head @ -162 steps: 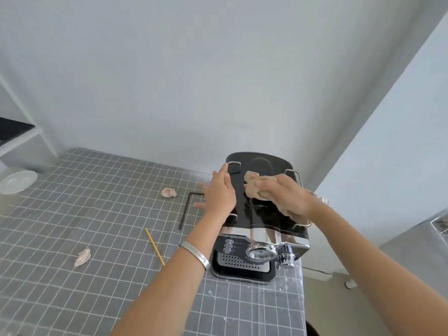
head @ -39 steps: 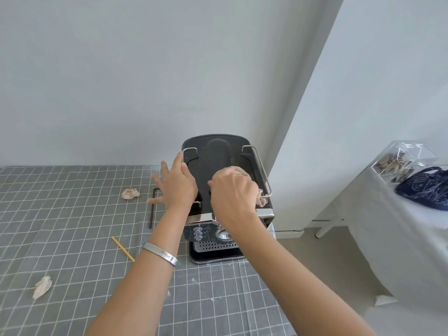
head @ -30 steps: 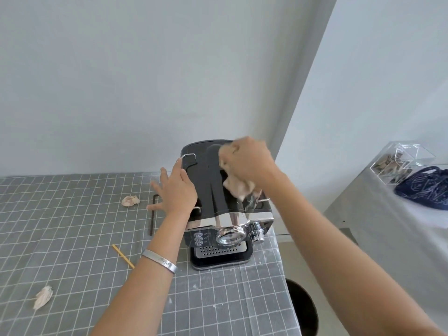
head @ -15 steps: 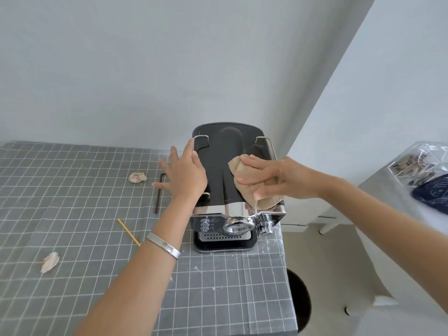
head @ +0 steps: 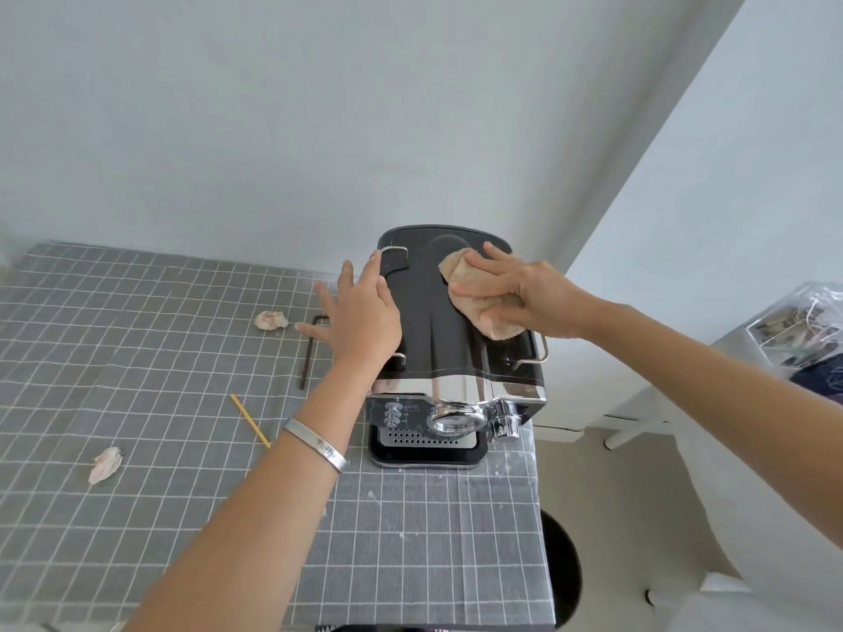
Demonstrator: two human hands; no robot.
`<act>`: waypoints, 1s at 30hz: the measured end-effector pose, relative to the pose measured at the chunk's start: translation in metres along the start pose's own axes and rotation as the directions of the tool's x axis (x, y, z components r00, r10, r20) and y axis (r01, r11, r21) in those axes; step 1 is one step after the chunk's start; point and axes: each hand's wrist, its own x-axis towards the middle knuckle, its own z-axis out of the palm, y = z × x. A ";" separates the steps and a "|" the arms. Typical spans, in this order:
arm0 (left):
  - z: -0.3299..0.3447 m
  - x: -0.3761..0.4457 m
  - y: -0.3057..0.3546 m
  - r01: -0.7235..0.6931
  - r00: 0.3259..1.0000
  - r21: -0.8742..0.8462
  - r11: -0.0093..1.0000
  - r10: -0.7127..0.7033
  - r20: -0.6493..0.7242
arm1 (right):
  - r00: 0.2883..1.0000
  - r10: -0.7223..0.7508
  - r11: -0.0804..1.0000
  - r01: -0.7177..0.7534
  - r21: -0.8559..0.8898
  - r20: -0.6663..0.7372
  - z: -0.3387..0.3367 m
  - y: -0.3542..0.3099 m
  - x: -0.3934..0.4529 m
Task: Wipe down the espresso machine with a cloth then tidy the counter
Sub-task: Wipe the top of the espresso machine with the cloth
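A black and chrome espresso machine (head: 438, 339) stands at the right end of the grey checked counter (head: 173, 403), close to the wall. My right hand (head: 524, 294) presses a beige cloth (head: 474, 294) flat on the right half of the machine's black top. My left hand (head: 360, 312) rests with spread fingers on the machine's left top edge and holds nothing. A silver bangle sits on my left wrist.
On the counter lie two crumpled paper scraps (head: 271, 320) (head: 106, 463), a black hex key (head: 308, 348) and a yellow stick (head: 250, 420). A dark bin (head: 563, 572) stands on the floor below the counter's right edge. A white-draped table with a clear box (head: 793, 330) is at right.
My right hand lifted the cloth off the top, swung it to the machine's right side, and now presses it back on the top right. My left hand stayed on the left edge.
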 end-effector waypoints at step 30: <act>0.004 0.001 0.000 0.011 0.999 0.075 0.997 -0.009 -0.037 | 0.993 -0.097 0.985 0.086 0.149 0.067 0.006 0.011 -0.027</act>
